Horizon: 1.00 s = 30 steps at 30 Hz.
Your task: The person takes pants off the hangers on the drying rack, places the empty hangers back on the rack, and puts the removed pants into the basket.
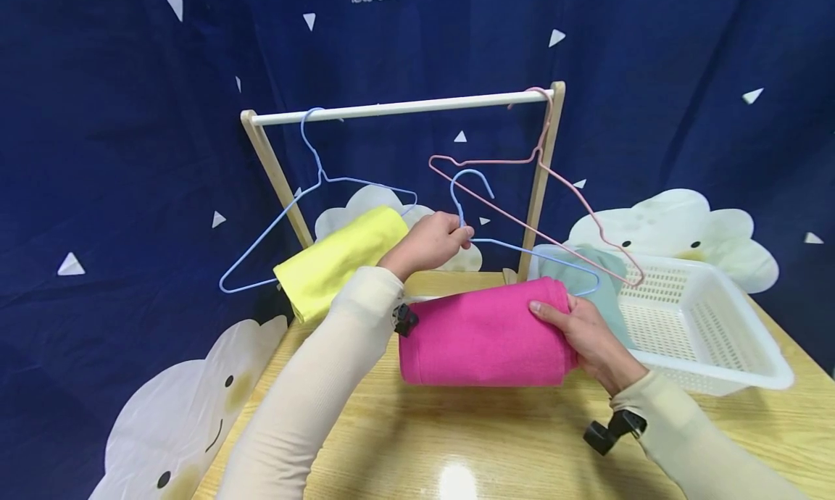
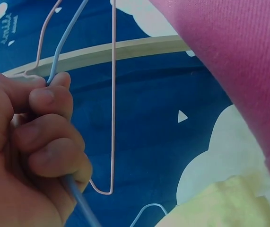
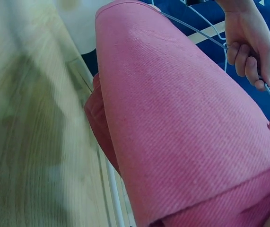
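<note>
My left hand (image 1: 435, 240) grips a blue hanger (image 1: 471, 177) just below its hook, fingers curled round the wire in the left wrist view. A folded bright pink cloth (image 1: 485, 333) lies over that hanger's lower part, held above the table. At the cloth's right end my right hand (image 1: 596, 337) pinches it, thumb on the front; its other fingers are mostly hidden behind. In the right wrist view the pink cloth (image 3: 182, 113) fills the middle, with the left hand (image 3: 250, 49) on the hanger wire beyond it.
A rack with a white rail (image 1: 404, 108) stands behind. From it hang a blue hanger (image 1: 251, 252) with a folded yellow cloth (image 1: 342, 257) and a bare pink hanger (image 1: 587, 206). At right, a white basket (image 1: 717, 373) contains a grey-green cloth (image 1: 607, 282). The table (image 1: 404, 442) is wooden.
</note>
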Tool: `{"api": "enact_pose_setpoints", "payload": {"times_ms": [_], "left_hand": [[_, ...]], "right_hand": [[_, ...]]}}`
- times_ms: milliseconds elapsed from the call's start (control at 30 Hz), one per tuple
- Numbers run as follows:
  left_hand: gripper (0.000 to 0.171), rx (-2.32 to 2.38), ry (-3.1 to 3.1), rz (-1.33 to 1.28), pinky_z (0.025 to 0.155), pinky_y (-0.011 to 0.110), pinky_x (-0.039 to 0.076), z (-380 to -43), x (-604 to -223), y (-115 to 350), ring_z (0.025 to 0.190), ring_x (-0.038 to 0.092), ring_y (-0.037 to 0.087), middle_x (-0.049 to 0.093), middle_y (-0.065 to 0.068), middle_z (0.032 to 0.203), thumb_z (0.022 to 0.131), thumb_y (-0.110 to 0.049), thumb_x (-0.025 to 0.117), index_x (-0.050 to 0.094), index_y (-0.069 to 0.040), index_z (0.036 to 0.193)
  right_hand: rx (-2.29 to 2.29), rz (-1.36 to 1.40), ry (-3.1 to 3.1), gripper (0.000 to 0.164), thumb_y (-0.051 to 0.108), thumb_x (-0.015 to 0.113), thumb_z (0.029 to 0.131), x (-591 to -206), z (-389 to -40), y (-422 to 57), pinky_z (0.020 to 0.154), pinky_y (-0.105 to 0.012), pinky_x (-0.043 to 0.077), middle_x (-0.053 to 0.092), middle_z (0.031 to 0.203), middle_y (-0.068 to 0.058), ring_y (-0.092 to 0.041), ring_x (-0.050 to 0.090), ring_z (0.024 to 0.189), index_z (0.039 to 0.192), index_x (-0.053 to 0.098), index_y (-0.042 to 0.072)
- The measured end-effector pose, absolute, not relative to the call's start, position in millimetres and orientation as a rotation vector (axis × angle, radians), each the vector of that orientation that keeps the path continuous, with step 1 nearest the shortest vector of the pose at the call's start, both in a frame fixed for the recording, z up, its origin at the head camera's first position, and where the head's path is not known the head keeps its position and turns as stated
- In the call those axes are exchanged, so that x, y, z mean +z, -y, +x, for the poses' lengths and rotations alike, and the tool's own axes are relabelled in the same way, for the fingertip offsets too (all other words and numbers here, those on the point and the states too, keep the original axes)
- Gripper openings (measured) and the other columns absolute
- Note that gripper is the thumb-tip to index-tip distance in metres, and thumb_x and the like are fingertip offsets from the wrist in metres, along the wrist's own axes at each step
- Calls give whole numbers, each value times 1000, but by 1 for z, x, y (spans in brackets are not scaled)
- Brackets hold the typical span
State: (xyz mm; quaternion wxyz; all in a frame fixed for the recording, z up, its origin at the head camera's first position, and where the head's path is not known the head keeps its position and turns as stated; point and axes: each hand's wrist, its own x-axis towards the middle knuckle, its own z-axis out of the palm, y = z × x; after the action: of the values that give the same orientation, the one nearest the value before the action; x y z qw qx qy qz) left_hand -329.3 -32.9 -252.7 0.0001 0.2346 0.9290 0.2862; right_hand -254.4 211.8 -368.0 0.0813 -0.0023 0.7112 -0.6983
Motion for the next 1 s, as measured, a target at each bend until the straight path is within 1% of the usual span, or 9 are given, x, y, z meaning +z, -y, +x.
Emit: {"api": "enact_pose_setpoints", "payload": {"times_ms": [133,233,333,467,567,633,733,900,1000], "left_hand": [[33,886,-2932,755,60,22,37,-330,-253,33,61,44,12,75,3,101,104,-27,47,66,-8,85],[32,886,-2941,767,60,21,37,-330,-252,32,62,45,11,74,5,94,104,-27,47,68,-8,88],[31,890,-2942,764,60,21,37,-331,-252,32,62,45,11,70,6,86,104,-26,47,68,-8,90],[31,891,-2933,751,60,22,37,-330,-253,32,60,44,11,65,3,77,104,-26,47,67,-8,89],[31,900,-2933,737,59,22,36,-329,-253,32,59,43,12,58,0,70,104,-27,48,68,-9,91],[30,907,-2935,733,58,23,36,-328,-253,33,59,43,12,55,-1,68,104,-28,48,69,-9,93],[30,910,-2942,738,59,23,36,-328,-254,32,60,43,12,53,-1,66,105,-28,47,69,-9,95],[30,926,-2944,746,59,23,36,-328,-254,33,60,43,12,52,-1,65,104,-27,48,69,-9,93],[30,931,-2906,751,60,23,36,-327,-255,33,59,42,12,53,-2,65,105,-26,47,66,-8,90]], "right_hand": [[-2087,-2,-2117,4,28,63,97,-367,-255,-212,65,-29,59,71,76,12,-7,71,69,94,63,26],[-2093,-4,-2110,4,30,62,97,-366,-255,-213,66,-29,59,72,78,13,-8,72,71,98,62,26],[-2098,-17,-2108,3,29,61,98,-365,-254,-213,67,-30,59,72,79,13,-8,72,73,98,63,26],[-2104,-32,-2111,6,26,59,99,-364,-254,-212,66,-29,59,72,78,12,-8,71,71,95,63,27],[-2104,-30,-2107,2,28,62,97,-363,-253,-211,67,-30,59,72,79,12,-8,72,72,96,63,26],[-2101,-26,-2104,5,30,63,97,-362,-253,-210,69,-30,59,72,81,12,-9,72,74,99,62,25],[-2106,-26,-2094,10,31,64,96,-360,-252,-209,70,-31,59,72,83,12,-9,72,76,102,60,25],[-2143,-78,-2071,2,26,62,98,-358,-250,-209,69,-31,60,72,82,12,-9,72,74,99,62,25],[-2161,-115,-2057,4,23,61,98,-358,-249,-208,68,-30,60,72,81,11,-9,72,73,96,64,25]]}}
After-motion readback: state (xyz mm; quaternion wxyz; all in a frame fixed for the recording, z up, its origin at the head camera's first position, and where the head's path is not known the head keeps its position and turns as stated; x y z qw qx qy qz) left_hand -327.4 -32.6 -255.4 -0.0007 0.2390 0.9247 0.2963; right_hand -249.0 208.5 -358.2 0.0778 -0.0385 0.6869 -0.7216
